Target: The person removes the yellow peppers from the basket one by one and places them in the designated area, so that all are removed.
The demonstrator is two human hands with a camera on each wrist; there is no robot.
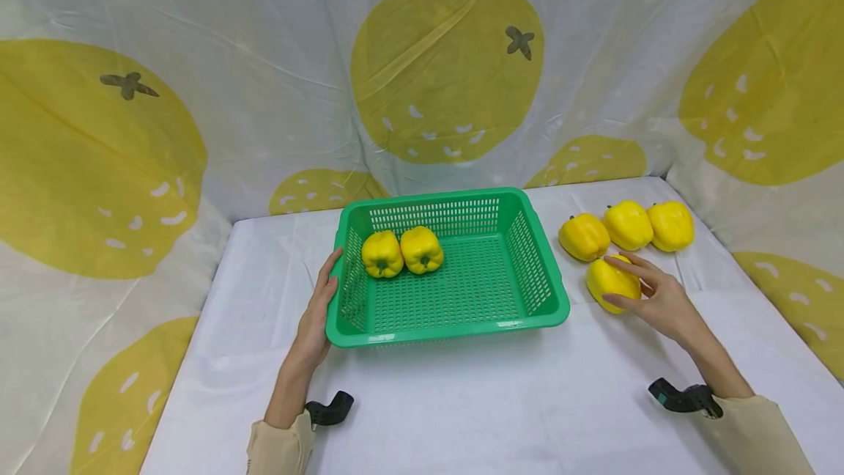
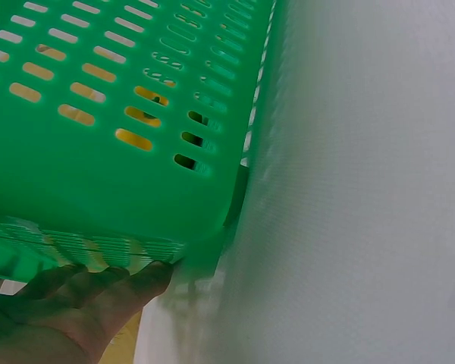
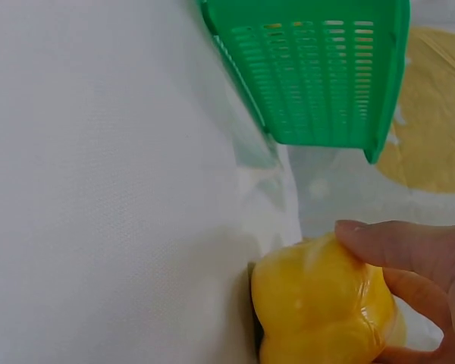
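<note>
My right hand (image 1: pixel 661 304) holds a yellow bell pepper (image 1: pixel 598 283) on the white table, its thumb and fingers spread around opposite sides. In the right wrist view, the same pepper (image 3: pixel 311 303) sits low on the white cloth. A green plastic basket (image 1: pixel 455 330) with slotted walls stands mid-table. Inside it, at the left, two yellow bell peppers (image 1: pixel 422 249) lie side by side. My left hand (image 1: pixel 313 325) rests along the basket's left side; the left wrist view has its fingers (image 2: pixel 148 280) fairly straight against the wall.
Behind the held pepper, three more yellow bell peppers (image 1: pixel 585 237) form a row at the table's back right. A fabric backdrop (image 1: pixel 297 79) printed with big yellow fruit hangs behind the white table (image 1: pixel 455 409). Each wrist carries a black camera mount (image 1: pixel 332 409).
</note>
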